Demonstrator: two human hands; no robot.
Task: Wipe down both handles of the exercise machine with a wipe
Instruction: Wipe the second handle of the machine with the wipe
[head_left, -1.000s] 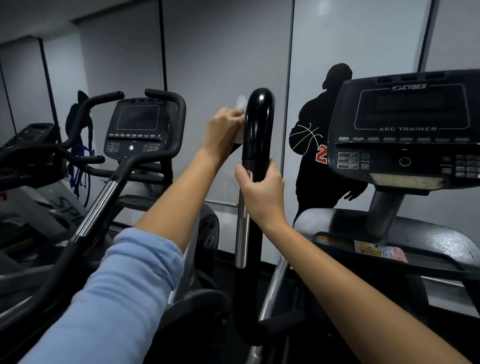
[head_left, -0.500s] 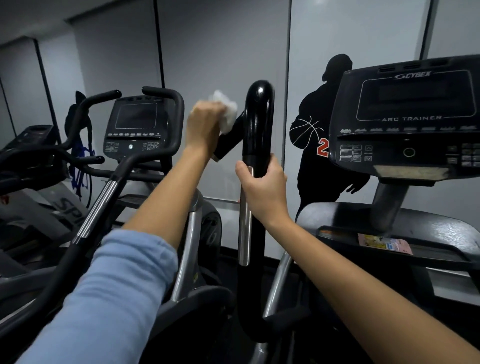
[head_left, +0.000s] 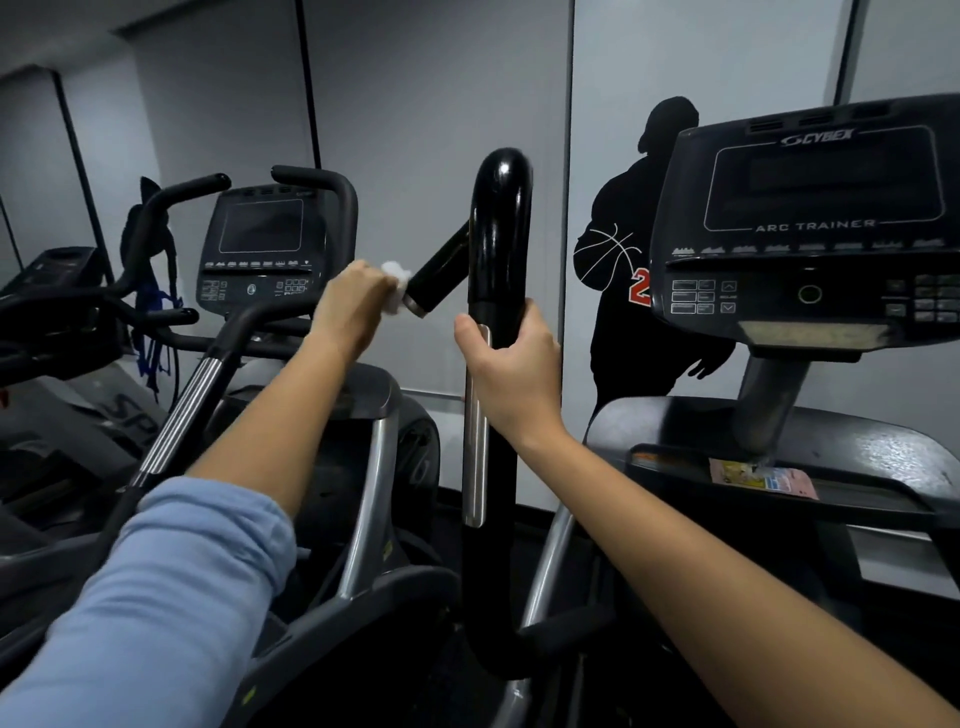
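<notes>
Nearest the camera, a pale blue sleeve (head_left: 156, 587) is seen pushed up the left forearm, while the right forearm is bare. The right hand (head_left: 511, 369) is wrapped around the upright black handle (head_left: 498, 228) of the exercise machine, fingers curled behind the bar and the thumb laid along its near side, just above a silver strip (head_left: 474, 441) that runs down the bar below the grip. Above this hand the handle rises to a rounded glossy top. To the left of the right hand and slightly higher, the left hand (head_left: 353, 306) is closed around a crumpled white wipe (head_left: 396, 283), which is pressed against the lower end of a short black side grip (head_left: 439, 275); this grip slants up and to the right from the wipe to join the upright handle. Right of the right hand and farther back, a console (head_left: 810, 228) marked "ARC TRAINER" is mounted on a post, with a small printed card (head_left: 761, 478) lying on the ledge beneath it. Beyond the left hand, a second machine's screen (head_left: 262, 244) and curved black bars are visible. Farthest back, a black basketball player silhouette (head_left: 623, 291) is seen on the grey wall.
</notes>
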